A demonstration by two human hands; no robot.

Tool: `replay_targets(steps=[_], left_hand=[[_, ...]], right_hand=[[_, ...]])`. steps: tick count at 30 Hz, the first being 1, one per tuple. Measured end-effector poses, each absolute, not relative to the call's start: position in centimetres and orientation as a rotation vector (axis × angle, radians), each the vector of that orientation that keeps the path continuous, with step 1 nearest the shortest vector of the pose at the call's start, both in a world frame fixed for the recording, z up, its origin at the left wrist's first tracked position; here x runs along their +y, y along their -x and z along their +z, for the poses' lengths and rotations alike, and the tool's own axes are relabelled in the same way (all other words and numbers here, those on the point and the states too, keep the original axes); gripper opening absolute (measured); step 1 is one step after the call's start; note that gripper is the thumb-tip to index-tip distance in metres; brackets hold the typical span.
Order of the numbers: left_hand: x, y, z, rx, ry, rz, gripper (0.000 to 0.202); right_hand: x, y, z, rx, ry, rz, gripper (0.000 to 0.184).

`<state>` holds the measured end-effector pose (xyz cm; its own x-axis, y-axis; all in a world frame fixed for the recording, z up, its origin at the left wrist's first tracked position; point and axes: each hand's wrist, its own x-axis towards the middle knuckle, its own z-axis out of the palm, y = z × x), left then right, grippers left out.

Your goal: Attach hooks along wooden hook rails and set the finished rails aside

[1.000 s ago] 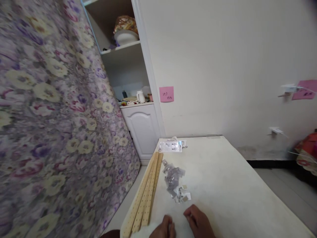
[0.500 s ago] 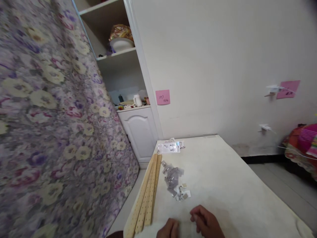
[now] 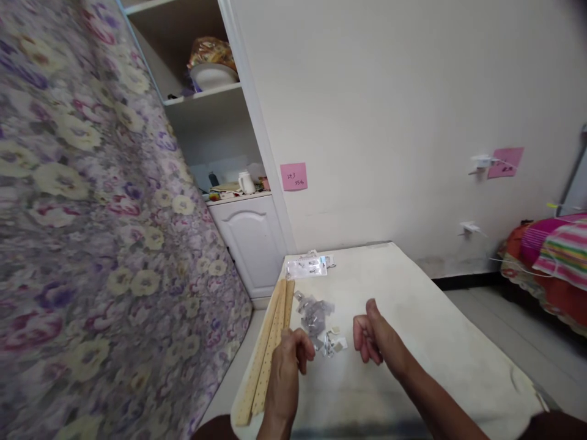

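Note:
Both my hands are raised over a white table. My left hand hovers with its fingers curled loosely, next to two perforated wooden strips along the table's left edge. My right hand is lifted with its fingers curled in and the thumb up; nothing shows in it. Between the hands lies a pile of small clear plastic bags with metal parts and a few small white pieces. A clear blister pack rests at the table's far end.
A floral-patterned mattress leans upright on the left. Behind it stands a white cabinet with open shelves holding a bowl and a cup. Pink notes are stuck on the wall. Striped bedding sits at the right.
Both hands have risen from the table's near edge and moved forward toward the pile of bags. The camera has swung a little to the right.

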<state>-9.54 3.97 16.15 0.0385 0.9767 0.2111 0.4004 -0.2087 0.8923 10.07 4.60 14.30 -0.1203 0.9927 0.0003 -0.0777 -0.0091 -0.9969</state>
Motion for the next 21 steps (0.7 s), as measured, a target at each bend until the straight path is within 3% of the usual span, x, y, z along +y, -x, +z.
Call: replay_targets(steps=[21], left_hand=[[7.9,7.6,15.9,1.433,-1.723,1.085,0.068]], right_hand=[[5.9,-11.6,14.0,-1.157,1.180,1.236,0.081]])
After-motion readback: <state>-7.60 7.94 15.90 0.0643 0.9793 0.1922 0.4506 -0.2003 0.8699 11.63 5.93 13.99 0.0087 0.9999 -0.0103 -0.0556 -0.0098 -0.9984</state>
